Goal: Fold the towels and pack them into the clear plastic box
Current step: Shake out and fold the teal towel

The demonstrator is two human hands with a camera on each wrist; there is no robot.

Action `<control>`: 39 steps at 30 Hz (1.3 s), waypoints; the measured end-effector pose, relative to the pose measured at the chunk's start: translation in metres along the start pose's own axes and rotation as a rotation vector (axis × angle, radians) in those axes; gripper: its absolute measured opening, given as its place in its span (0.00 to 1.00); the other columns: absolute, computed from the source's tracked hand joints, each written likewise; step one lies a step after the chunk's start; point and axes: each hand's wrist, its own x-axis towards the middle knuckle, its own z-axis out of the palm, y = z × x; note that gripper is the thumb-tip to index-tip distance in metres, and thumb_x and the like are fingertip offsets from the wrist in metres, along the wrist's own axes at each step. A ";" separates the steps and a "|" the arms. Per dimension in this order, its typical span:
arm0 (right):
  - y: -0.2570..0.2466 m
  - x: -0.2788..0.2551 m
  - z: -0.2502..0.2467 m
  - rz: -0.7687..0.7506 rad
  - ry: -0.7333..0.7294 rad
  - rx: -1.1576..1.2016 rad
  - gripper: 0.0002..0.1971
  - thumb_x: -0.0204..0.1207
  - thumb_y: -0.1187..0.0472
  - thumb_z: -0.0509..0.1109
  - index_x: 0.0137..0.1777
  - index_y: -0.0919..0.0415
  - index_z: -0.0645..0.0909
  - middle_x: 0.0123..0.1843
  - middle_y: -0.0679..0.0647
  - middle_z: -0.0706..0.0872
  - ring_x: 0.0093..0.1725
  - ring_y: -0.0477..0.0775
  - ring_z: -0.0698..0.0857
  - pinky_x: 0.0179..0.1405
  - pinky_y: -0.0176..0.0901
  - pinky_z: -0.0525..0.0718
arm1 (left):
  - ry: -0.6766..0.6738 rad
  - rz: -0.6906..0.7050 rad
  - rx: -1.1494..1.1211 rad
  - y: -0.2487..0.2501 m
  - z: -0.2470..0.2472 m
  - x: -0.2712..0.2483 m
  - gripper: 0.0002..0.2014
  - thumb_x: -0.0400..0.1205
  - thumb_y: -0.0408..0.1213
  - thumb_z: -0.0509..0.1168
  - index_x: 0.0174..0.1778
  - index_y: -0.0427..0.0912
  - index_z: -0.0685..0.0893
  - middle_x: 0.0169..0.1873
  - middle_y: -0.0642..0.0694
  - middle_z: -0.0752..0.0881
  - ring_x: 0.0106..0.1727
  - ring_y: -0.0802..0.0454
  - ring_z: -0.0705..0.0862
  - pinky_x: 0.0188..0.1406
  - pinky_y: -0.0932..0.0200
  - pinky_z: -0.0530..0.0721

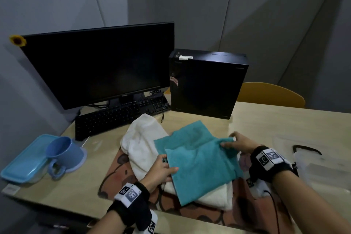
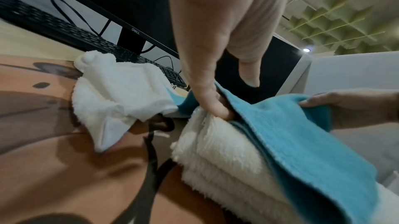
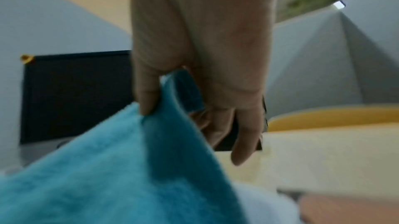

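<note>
Grey panelled walls (image 1: pixel 209 5) enclose a pale wooden desk (image 1: pixel 284 123) and yellow chair (image 1: pixel 269 93).

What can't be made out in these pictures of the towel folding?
- Clear plastic box, head view: pale and see-through at the right edge; its outline and contents are unclear.
- Folded white towel: the teal towel covers most of it in the head view; its fold count is uncertain.
- Right hand fingers, right wrist view: blurred, partly hidden by teal cloth.
- Left hand fingertips: tucked under the teal edge.

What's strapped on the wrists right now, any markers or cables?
Both forearms are bare, no sleeves. Each wrist wears a black strap carrying white blocks printed with black square markers, left and right. A thin red cable runs beside the right forearm.
</note>
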 end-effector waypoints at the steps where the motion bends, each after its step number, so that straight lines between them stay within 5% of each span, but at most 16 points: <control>1: 0.007 -0.001 0.004 0.064 -0.036 0.014 0.33 0.70 0.46 0.75 0.68 0.61 0.67 0.61 0.62 0.80 0.48 0.56 0.84 0.34 0.42 0.82 | -0.029 -0.012 0.011 0.000 0.000 -0.002 0.27 0.79 0.24 0.65 0.69 0.40 0.61 0.61 0.36 0.81 0.58 0.45 0.84 0.50 0.47 0.87; 3: 0.020 -0.002 0.010 0.120 -0.107 -0.006 0.39 0.65 0.45 0.78 0.69 0.65 0.67 0.56 0.61 0.84 0.44 0.55 0.88 0.33 0.42 0.86 | -0.094 0.006 0.076 -0.004 0.000 -0.005 0.32 0.77 0.22 0.66 0.69 0.50 0.59 0.64 0.39 0.80 0.62 0.45 0.83 0.52 0.48 0.87; 7: 0.029 -0.008 0.019 0.100 -0.105 -0.120 0.33 0.69 0.54 0.77 0.69 0.64 0.66 0.41 0.51 0.80 0.32 0.46 0.80 0.21 0.32 0.77 | -0.182 0.118 0.218 -0.023 0.003 -0.009 0.53 0.68 0.28 0.72 0.78 0.61 0.43 0.72 0.52 0.74 0.68 0.52 0.80 0.66 0.43 0.80; 10: 0.038 -0.006 0.021 0.129 -0.129 -0.109 0.29 0.70 0.59 0.76 0.68 0.62 0.68 0.40 0.52 0.80 0.32 0.47 0.80 0.25 0.36 0.79 | -0.180 0.154 0.269 -0.033 0.004 -0.012 0.54 0.71 0.26 0.71 0.74 0.72 0.40 0.76 0.53 0.69 0.71 0.56 0.77 0.69 0.45 0.78; 12: 0.046 -0.002 0.021 0.084 -0.078 -0.013 0.17 0.71 0.65 0.75 0.56 0.63 0.74 0.36 0.54 0.81 0.28 0.49 0.79 0.23 0.37 0.77 | -0.182 0.169 0.279 -0.035 0.005 -0.016 0.51 0.72 0.26 0.70 0.71 0.77 0.47 0.73 0.50 0.72 0.67 0.51 0.80 0.65 0.49 0.81; 14: 0.049 -0.005 0.020 0.008 0.009 0.177 0.07 0.73 0.70 0.71 0.41 0.61 0.75 0.32 0.55 0.78 0.28 0.50 0.76 0.24 0.38 0.73 | -0.187 0.173 0.289 -0.032 0.008 -0.020 0.42 0.74 0.22 0.68 0.73 0.68 0.59 0.64 0.44 0.80 0.57 0.55 0.86 0.57 0.57 0.84; 17: 0.059 -0.009 0.019 -0.031 -0.021 0.380 0.11 0.77 0.73 0.65 0.35 0.61 0.74 0.32 0.59 0.75 0.30 0.55 0.73 0.29 0.44 0.69 | -0.165 0.170 0.370 -0.023 0.011 -0.025 0.23 0.75 0.19 0.67 0.65 0.40 0.77 0.60 0.45 0.81 0.49 0.72 0.84 0.53 0.68 0.83; 19: 0.065 -0.012 0.018 -0.029 -0.092 0.400 0.09 0.78 0.72 0.63 0.37 0.62 0.74 0.36 0.61 0.77 0.34 0.58 0.75 0.33 0.48 0.72 | -0.169 0.177 0.398 -0.018 0.010 -0.028 0.18 0.74 0.22 0.69 0.59 0.39 0.82 0.63 0.44 0.81 0.57 0.63 0.84 0.62 0.60 0.82; 22: 0.067 -0.015 0.009 -0.052 -0.073 0.415 0.09 0.78 0.71 0.64 0.38 0.60 0.74 0.38 0.61 0.79 0.40 0.60 0.78 0.38 0.50 0.77 | -0.195 0.145 0.394 -0.011 0.009 -0.035 0.18 0.73 0.25 0.72 0.58 0.42 0.84 0.65 0.42 0.82 0.64 0.51 0.82 0.69 0.49 0.78; 25: 0.067 -0.021 -0.010 -0.095 0.002 0.444 0.10 0.77 0.72 0.64 0.38 0.59 0.74 0.36 0.58 0.79 0.35 0.56 0.78 0.30 0.41 0.78 | -0.240 0.133 0.427 -0.006 0.011 -0.040 0.22 0.71 0.24 0.73 0.62 0.35 0.82 0.61 0.42 0.82 0.60 0.58 0.82 0.54 0.71 0.80; 27: 0.066 -0.027 -0.017 -0.127 -0.022 0.409 0.09 0.77 0.72 0.65 0.39 0.59 0.75 0.38 0.59 0.81 0.35 0.55 0.79 0.30 0.42 0.77 | -0.282 0.117 0.486 -0.006 0.012 -0.042 0.25 0.71 0.24 0.74 0.65 0.32 0.80 0.61 0.41 0.78 0.60 0.63 0.80 0.47 0.78 0.78; 30: 0.064 -0.032 -0.017 -0.160 -0.060 0.265 0.09 0.78 0.71 0.65 0.37 0.60 0.78 0.39 0.56 0.84 0.37 0.52 0.81 0.33 0.40 0.79 | -0.305 0.085 0.622 -0.004 0.018 -0.046 0.31 0.70 0.30 0.76 0.70 0.35 0.76 0.71 0.37 0.75 0.69 0.53 0.77 0.70 0.61 0.74; 31: 0.063 -0.032 -0.017 -0.170 -0.066 0.227 0.08 0.77 0.70 0.67 0.37 0.60 0.81 0.39 0.56 0.85 0.38 0.52 0.81 0.36 0.40 0.79 | -0.299 0.074 0.684 -0.004 0.020 -0.047 0.33 0.71 0.32 0.76 0.72 0.36 0.74 0.70 0.36 0.76 0.68 0.51 0.78 0.71 0.58 0.71; 33: 0.062 -0.035 -0.019 -0.176 -0.121 0.149 0.02 0.71 0.67 0.74 0.41 0.61 0.84 0.42 0.58 0.86 0.42 0.55 0.83 0.45 0.47 0.82 | -0.310 0.064 0.766 -0.008 0.021 -0.044 0.35 0.71 0.35 0.76 0.73 0.36 0.72 0.56 0.40 0.87 0.54 0.57 0.85 0.59 0.62 0.79; 35: 0.061 -0.037 -0.020 -0.172 -0.189 0.020 0.11 0.64 0.69 0.79 0.45 0.59 0.84 0.47 0.62 0.87 0.45 0.58 0.85 0.53 0.51 0.84 | -0.341 0.060 0.804 -0.013 0.021 -0.042 0.35 0.71 0.35 0.76 0.74 0.37 0.71 0.34 0.54 0.85 0.31 0.71 0.82 0.38 0.74 0.77; 39: 0.059 -0.037 -0.012 -0.173 -0.141 -0.269 0.15 0.64 0.75 0.75 0.43 0.55 0.80 0.50 0.56 0.84 0.50 0.54 0.84 0.49 0.39 0.83 | -0.317 0.217 0.966 -0.011 0.019 -0.040 0.18 0.76 0.33 0.66 0.63 0.39 0.83 0.36 0.49 0.84 0.26 0.72 0.76 0.29 0.76 0.68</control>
